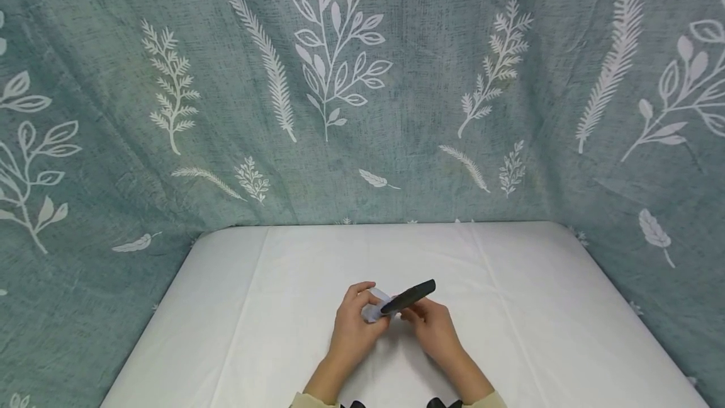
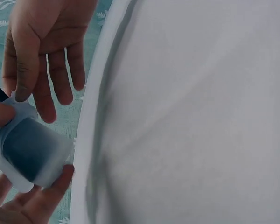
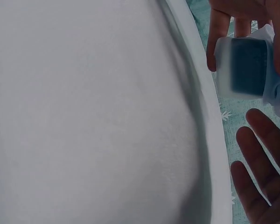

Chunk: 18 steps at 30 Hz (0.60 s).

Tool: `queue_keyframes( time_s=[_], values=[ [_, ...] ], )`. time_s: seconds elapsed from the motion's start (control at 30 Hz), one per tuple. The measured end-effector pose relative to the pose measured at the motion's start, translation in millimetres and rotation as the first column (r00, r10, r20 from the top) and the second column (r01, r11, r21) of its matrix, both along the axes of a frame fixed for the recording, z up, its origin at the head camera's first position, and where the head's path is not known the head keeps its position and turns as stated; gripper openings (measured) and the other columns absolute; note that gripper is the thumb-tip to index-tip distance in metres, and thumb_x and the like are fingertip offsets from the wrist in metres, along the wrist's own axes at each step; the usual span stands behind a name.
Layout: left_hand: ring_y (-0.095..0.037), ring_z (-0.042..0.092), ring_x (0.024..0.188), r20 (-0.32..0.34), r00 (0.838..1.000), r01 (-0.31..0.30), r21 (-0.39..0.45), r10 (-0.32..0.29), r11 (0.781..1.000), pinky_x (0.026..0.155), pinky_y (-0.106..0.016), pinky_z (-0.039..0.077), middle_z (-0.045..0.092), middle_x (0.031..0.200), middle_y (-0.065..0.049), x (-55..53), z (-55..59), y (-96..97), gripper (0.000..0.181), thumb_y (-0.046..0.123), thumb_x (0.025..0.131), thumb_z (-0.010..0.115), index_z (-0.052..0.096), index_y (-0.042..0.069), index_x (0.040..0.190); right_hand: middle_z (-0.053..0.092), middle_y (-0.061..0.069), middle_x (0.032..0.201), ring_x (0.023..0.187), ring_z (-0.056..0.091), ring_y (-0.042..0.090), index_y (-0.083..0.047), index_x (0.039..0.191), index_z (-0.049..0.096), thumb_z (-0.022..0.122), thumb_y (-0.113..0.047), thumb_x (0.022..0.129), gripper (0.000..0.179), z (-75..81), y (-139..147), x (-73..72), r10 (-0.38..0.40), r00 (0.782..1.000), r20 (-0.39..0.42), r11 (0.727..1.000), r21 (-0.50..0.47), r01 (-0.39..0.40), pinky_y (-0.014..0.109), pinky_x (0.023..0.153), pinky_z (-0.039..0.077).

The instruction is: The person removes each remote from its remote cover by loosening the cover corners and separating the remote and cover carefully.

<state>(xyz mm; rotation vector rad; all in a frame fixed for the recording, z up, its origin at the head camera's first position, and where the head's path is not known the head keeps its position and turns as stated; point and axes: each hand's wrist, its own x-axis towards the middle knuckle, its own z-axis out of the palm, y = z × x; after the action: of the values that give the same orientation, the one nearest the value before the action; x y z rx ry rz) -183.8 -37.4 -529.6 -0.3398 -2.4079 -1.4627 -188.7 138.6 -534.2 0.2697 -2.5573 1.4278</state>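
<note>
A long black object [image 1: 410,294] stands out of a frosted, translucent bag [image 1: 372,313] between the two hands. Through the bag, a dark rectangular part [image 3: 248,65] shows. My left hand [image 1: 354,326] grips the bag, with its thumb near the mouth and fingers underneath in the left wrist view. At the bag's crumpled edge, my right hand [image 1: 435,329] pinches with thumb and forefinger. Its other fingers [image 3: 256,175] stretch out apart from the bag. The exact kind of the black object I cannot tell.
A white cloth [image 1: 294,288] covers the table under both hands, with fold lines running front to back. Teal fabric with white leaf prints [image 1: 408,93] hangs behind the table and along both sides. Two small dark shapes [image 1: 436,403] show at the bottom edge.
</note>
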Motion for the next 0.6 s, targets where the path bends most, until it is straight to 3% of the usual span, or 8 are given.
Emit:
queue_keyframes(
  time_s=[0.17, 0.3, 0.47, 0.6],
  values=[
    [-0.021, 0.065, 0.112, -0.019, 1.000, -0.022, -0.013, 0.022, 1.000, 0.088, -0.034, 0.053, 0.061, 0.130, 0.000, -0.2, 1.3, -1.3, 0.025, 0.009, 0.070, 0.083, 0.065, 0.023, 0.080, 0.077, -0.011, 0.100, 0.081, 0.069, 0.001, -0.033, 0.112, 0.073, 0.076, -0.004, 0.083, 0.041, -0.1, -0.2, 1.5, -0.001, 1.000, 0.012, 1.000, 0.031, 0.001, 0.022, 0.073, 0.054],
    [-0.021, 0.065, 0.112, -0.039, 0.998, -0.049, -0.039, 0.048, 0.998, 0.086, -0.031, 0.053, 0.060, 0.131, -0.002, 0.1, 2.4, -1.7, 0.026, 0.008, 0.070, 0.084, 0.065, 0.022, 0.081, 0.076, -0.011, 0.101, 0.085, 0.071, 0.003, -0.033, 0.116, 0.071, 0.075, -0.003, 0.085, 0.043, -0.5, 0.5, 3.1, 0.003, 1.000, 0.020, 1.000, 0.003, -0.003, 0.022, 0.077, 0.056],
    [-0.020, 0.068, 0.104, -0.081, 0.987, -0.144, -0.072, 0.138, 0.987, 0.079, -0.029, 0.055, 0.061, 0.130, -0.003, 1.1, 6.3, -2.1, 0.026, 0.006, 0.066, 0.084, 0.067, 0.019, 0.081, 0.077, -0.009, 0.093, 0.087, 0.073, 0.010, -0.031, 0.122, 0.067, 0.070, 0.003, 0.086, 0.050, 0.0, 4.1, 6.0, 0.012, 1.000, -0.005, 0.998, -0.064, -0.012, 0.023, 0.076, 0.058],
    [-0.019, 0.069, 0.100, -0.075, 0.976, -0.211, -0.109, 0.204, 0.971, 0.075, -0.029, 0.055, 0.060, 0.130, -0.004, 1.4, 9.6, -4.1, 0.025, 0.007, 0.066, 0.085, 0.069, 0.018, 0.082, 0.077, -0.003, 0.097, 0.088, 0.072, 0.009, -0.030, 0.135, 0.057, 0.070, -0.003, 0.090, 0.053, 3.2, 8.0, 7.9, 0.077, 0.996, -0.044, 0.990, -0.113, -0.082, 0.024, 0.076, 0.059]
  ],
)
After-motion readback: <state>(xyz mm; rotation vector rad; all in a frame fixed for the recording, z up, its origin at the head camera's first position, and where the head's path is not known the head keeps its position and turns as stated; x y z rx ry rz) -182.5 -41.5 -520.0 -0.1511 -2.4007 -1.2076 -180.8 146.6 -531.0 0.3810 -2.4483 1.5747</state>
